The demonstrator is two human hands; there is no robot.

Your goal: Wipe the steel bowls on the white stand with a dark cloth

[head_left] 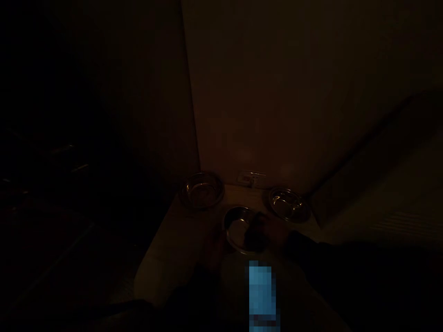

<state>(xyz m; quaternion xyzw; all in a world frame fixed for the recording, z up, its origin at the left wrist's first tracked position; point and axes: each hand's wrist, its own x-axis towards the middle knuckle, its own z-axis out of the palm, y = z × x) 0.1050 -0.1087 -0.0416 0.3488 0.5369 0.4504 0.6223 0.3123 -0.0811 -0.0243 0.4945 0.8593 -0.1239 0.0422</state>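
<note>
Left hand (212,246) beside, right hand (273,230) at the right rim of the middle bowl (238,228); too dark to tell either grip. Work there seems under way; behind it, the left bowl (187,196) and right dish (285,207) sit untouched.

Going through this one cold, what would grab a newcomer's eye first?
Probably the pixelated blue patch glowing at the bottom, right of centre, in a very dark picture. Next, the shiny middle bowl, with the left hand and right hand dimly visible at either side. Behind it, glints mark two more shiny dishes, one left, one right.
</note>
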